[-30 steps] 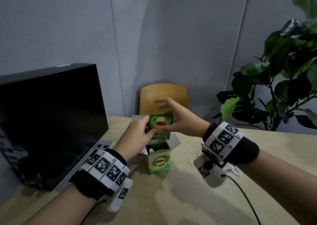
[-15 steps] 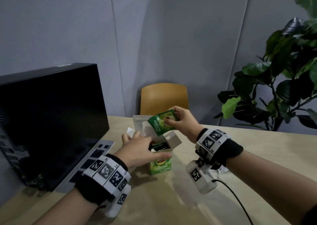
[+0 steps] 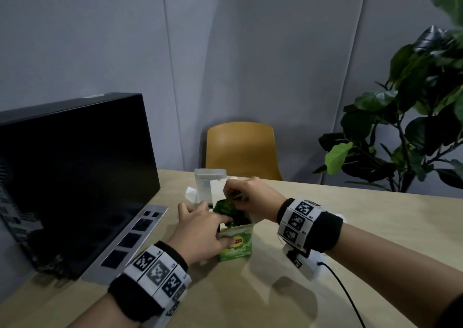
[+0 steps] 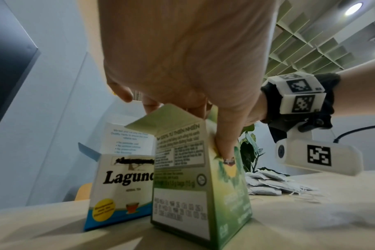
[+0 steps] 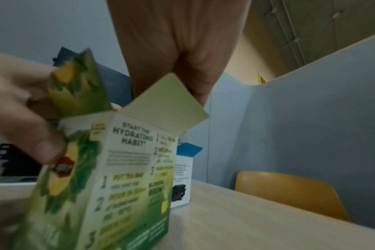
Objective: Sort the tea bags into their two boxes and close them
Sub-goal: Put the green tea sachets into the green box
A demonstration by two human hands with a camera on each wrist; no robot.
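An open green tea box (image 3: 236, 243) stands on the wooden table (image 3: 325, 302). My left hand (image 3: 220, 228) grips it, thumb on the front (image 4: 225, 140) and fingers over the top edge. My right hand (image 3: 234, 196) pinches a green tea bag sachet (image 3: 225, 208) whose lower end sits in the box's opening. The box's side flap (image 5: 167, 101) sticks up. Just behind stands the white and blue Laguna box (image 3: 209, 185) (image 4: 122, 177), its lid open. A pile of white tea bags (image 4: 274, 182) lies to the right of the boxes; in the head view my right wrist hides it.
An open laptop (image 3: 75, 177) fills the table's left side, close to the boxes. A yellow chair (image 3: 240, 150) stands behind the table and a leafy plant (image 3: 413, 127) at the far right. A black cable (image 3: 345, 297) trails from my right wrist.
My right hand took the green sachet from the left hand, then brought it down into the green box's opening. My left hand dropped onto the box and grips it.
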